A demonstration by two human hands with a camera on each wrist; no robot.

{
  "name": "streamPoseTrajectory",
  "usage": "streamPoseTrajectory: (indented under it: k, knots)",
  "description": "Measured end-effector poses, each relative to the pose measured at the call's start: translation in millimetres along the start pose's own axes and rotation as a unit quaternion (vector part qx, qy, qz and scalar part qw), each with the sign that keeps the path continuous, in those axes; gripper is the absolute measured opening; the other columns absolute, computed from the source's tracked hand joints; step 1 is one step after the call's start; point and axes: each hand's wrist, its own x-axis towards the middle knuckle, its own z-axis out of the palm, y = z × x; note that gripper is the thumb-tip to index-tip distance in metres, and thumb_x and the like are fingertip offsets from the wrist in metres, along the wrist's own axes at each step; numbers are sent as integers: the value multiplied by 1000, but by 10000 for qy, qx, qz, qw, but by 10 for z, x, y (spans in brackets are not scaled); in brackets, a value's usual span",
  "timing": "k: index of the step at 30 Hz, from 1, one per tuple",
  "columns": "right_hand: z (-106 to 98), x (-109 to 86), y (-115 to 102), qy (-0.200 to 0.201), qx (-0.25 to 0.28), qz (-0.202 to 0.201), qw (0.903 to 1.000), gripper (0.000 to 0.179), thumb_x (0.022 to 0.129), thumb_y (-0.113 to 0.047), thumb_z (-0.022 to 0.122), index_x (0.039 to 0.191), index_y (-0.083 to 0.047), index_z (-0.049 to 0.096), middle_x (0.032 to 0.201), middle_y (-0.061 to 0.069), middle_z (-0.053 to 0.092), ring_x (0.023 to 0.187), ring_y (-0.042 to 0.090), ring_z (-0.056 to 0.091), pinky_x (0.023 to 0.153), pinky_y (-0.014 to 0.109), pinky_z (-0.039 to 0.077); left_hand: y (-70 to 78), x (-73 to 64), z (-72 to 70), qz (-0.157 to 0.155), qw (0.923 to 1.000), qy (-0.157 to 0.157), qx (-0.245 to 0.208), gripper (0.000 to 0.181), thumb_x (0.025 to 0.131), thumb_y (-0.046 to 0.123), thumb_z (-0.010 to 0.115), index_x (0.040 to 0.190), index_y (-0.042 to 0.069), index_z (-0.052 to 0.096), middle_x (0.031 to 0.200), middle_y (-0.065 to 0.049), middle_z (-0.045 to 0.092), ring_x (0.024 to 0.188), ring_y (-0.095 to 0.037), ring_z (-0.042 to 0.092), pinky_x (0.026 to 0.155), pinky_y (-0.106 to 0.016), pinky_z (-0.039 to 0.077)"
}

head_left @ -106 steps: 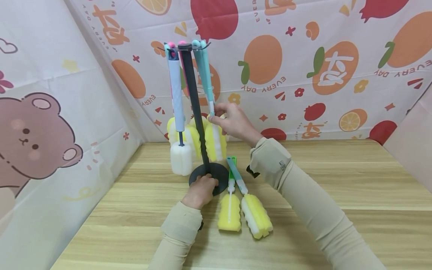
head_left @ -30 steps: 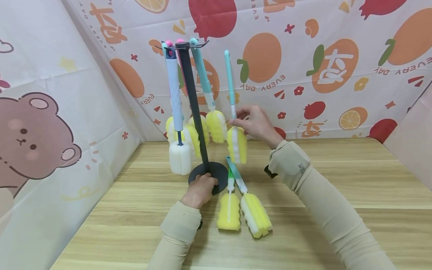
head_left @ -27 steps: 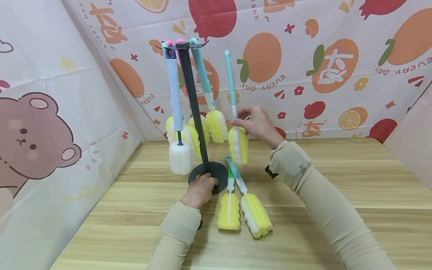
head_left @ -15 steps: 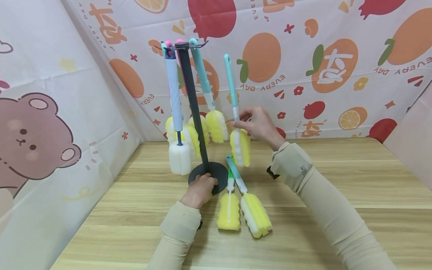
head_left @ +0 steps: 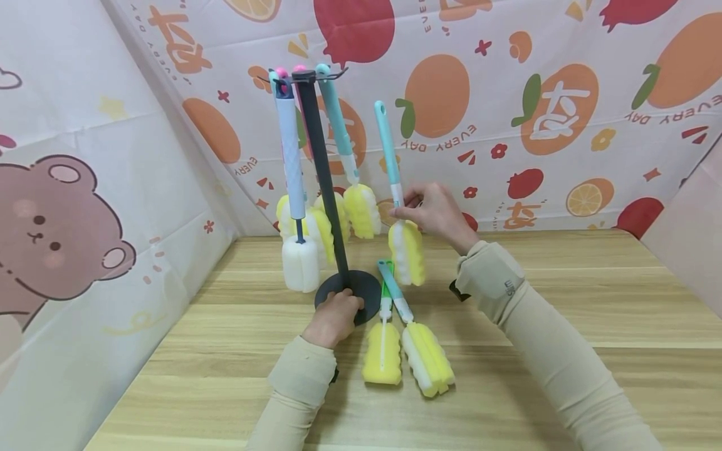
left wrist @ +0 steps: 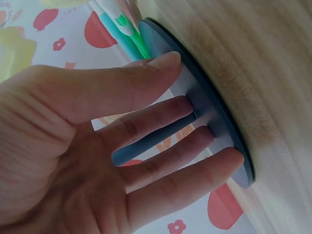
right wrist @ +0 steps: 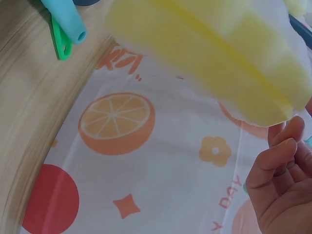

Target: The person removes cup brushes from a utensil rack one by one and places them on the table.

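Observation:
My right hand [head_left: 434, 213] pinches a teal-handled sponge bottle brush [head_left: 407, 250] just above its yellow-and-white head, handle pointing up, right of the black stand [head_left: 324, 169]. In the right wrist view the sponge [right wrist: 214, 53] fills the top, with curled fingers below it. My left hand [head_left: 336, 316] presses the stand's round base [head_left: 366, 294]; in the left wrist view its extended fingertips touch the base [left wrist: 204, 97] around the post. Several brushes hang from the stand's hooks, among them a white sponge brush [head_left: 301, 266] with a pale blue handle and a teal one [head_left: 338, 131].
Two more sponge brushes lie on the wooden table [head_left: 507, 376] right of the base: one green-handled [head_left: 382, 357], one teal-handled [head_left: 429, 360], their handles crossing. Fruit-patterned cloth [head_left: 564, 188] rises behind the table, and a bear-printed cloth [head_left: 62, 232] stands at the left.
The right hand has taken a teal brush off the stand's right side, carried it rightward and then lowered it slightly. My left hand has stayed on the base.

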Motion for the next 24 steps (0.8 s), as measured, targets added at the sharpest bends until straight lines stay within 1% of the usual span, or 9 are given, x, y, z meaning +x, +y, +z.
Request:
streamPoseTrajectory:
  k: [3,11,24]
  knots:
    - [-5,-3,20,-7,-60,-19,10000,17,87,-13,82,93,1,74,82,12,69,70,21,58,53,25,50,-3,0,2,10,10000,5,-19,29,88,-10,72,112,5,78,112,-21,64,99,-46,59,81,-52,55]
    - [-10,-28,40,-88,-142,141,9998,19,87,-15,83,94,1,74,81,11,70,66,19,58,53,25,50,0,1,-4,29,10000,35,4,28,89,-9,72,112,5,78,111,-21,64,97,-45,60,81,-51,55]
    - [-4,-51,74,-30,-227,60,9997,21,85,-15,84,91,2,75,79,11,69,65,19,58,54,26,49,1,-2,0,25,10000,46,24,29,88,-10,72,112,5,78,111,-21,64,97,-45,60,81,-51,55]
